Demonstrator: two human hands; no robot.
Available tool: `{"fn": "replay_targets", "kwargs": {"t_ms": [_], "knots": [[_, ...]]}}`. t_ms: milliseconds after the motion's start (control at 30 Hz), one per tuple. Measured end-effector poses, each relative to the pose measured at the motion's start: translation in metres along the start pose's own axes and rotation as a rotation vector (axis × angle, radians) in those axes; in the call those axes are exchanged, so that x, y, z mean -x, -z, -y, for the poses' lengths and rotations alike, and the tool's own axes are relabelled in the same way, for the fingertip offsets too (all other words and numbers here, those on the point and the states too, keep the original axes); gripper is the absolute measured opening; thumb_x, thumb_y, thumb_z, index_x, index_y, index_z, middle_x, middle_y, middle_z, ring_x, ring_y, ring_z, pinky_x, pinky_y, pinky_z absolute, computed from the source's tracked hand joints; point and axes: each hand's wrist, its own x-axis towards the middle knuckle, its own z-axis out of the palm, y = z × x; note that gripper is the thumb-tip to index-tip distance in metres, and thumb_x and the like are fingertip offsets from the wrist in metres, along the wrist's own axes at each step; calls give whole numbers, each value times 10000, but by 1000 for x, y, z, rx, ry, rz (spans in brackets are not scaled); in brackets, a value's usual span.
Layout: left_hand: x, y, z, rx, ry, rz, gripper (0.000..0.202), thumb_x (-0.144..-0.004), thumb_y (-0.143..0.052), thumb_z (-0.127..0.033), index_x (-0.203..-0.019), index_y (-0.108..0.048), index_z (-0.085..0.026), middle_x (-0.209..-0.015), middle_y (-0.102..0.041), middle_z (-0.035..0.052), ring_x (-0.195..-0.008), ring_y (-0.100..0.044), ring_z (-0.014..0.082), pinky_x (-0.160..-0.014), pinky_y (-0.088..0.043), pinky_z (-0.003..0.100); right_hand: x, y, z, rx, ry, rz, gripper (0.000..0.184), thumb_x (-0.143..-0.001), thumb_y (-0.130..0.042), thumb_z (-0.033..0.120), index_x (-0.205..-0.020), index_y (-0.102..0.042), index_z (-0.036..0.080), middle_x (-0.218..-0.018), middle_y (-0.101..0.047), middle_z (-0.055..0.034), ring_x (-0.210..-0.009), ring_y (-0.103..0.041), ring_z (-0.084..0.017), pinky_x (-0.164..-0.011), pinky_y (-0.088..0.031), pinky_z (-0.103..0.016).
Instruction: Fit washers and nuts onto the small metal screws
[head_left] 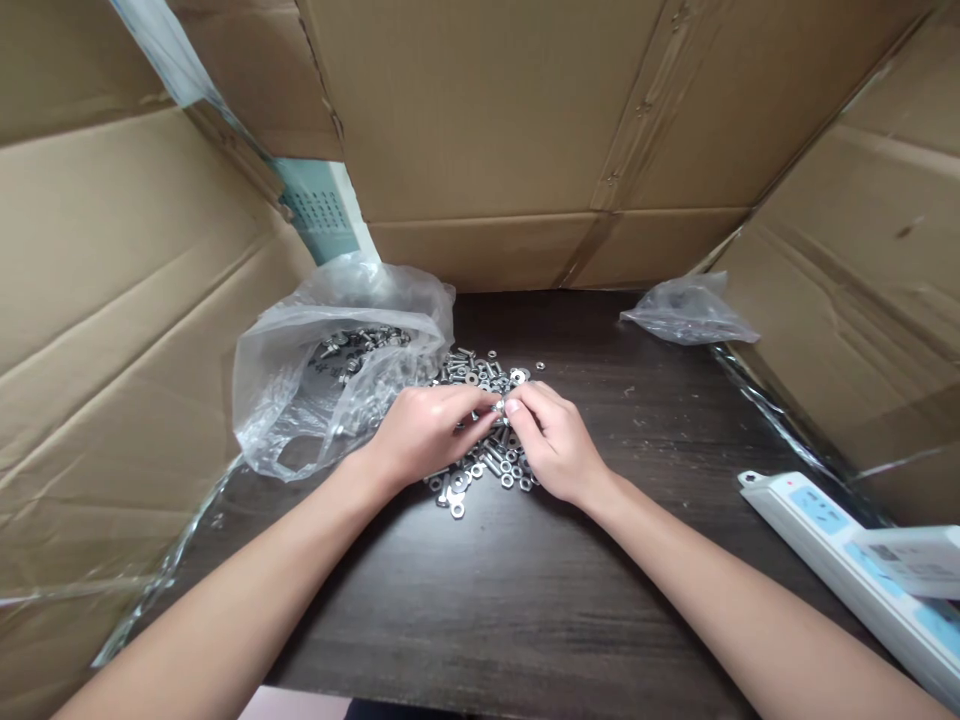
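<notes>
My left hand [424,425] and my right hand [559,435] meet over a loose pile of bolts, nuts and washers [491,460] on the dark table. Thumb and forefinger of each hand pinch together, fingertip to fingertip. Between them shows a small shiny metal fastener [500,405], too small and too covered to tell whether it is a bolt or a nut. Hex nuts and washers lie scattered at the near side of the pile, such as a nut [457,510]. Part of the heap is hidden behind my fingers.
Left of the pile an open clear plastic bag [277,350] holds more bolts. A crumpled plastic bag [690,310] lies at the back right. A white power strip [795,540] with a plug sits at the right. Cardboard walls [487,120] enclose the table on three sides.
</notes>
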Motion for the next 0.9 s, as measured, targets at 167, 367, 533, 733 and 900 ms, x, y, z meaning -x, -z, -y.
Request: {"fn": "replay_targets", "kwargs": {"t_ms": [167,367,533,733,900], "knots": [[0,1,1,0,2,-2,111,-957,-604,-220,-993,-684,-153,-843,-745,-8,-685,-701,120,-599,-525,233,0,1,1,-23,-24,3,99,-960,-469,208,-888,-535,193,-842,-571,-31,-786,-528,-175,-719,-397,-312],[0,-1,0,10,-4,6,106,-953,-612,-214,-1001,-684,-153,-849,-744,-4,-708,-707,129,-614,-523,235,0,0,-2,-10,2,5,163,-964,-455,201,-814,-518,195,-780,-557,-24,-766,-522,-176,-715,-395,-312],[0,-1,0,5,-6,-7,106,-953,-610,-216,-985,-685,-147,-831,-740,3,-688,-700,132,-599,-517,236,-1,0,-2,-4,5,3,190,-976,-440,210,-801,-513,194,-763,-554,-23,-745,-520,-171,-702,-392,-307],[0,0,-2,82,35,-9,119,-952,-607,-216,-997,-695,-150,-832,-739,5,-672,-684,114,-617,-528,226,0,1,-1,-17,14,-7,140,-954,-461,210,-836,-534,187,-779,-558,-26,-744,-517,-172,-694,-393,-309],[0,1,-2,93,56,4,135,-954,-599,-225,-1000,-701,-149,-841,-743,19,-684,-691,122,-627,-540,228,0,1,0,-27,-1,4,118,-947,-467,215,-861,-543,190,-798,-564,-33,-738,-519,-173,-678,-397,-310]]}}
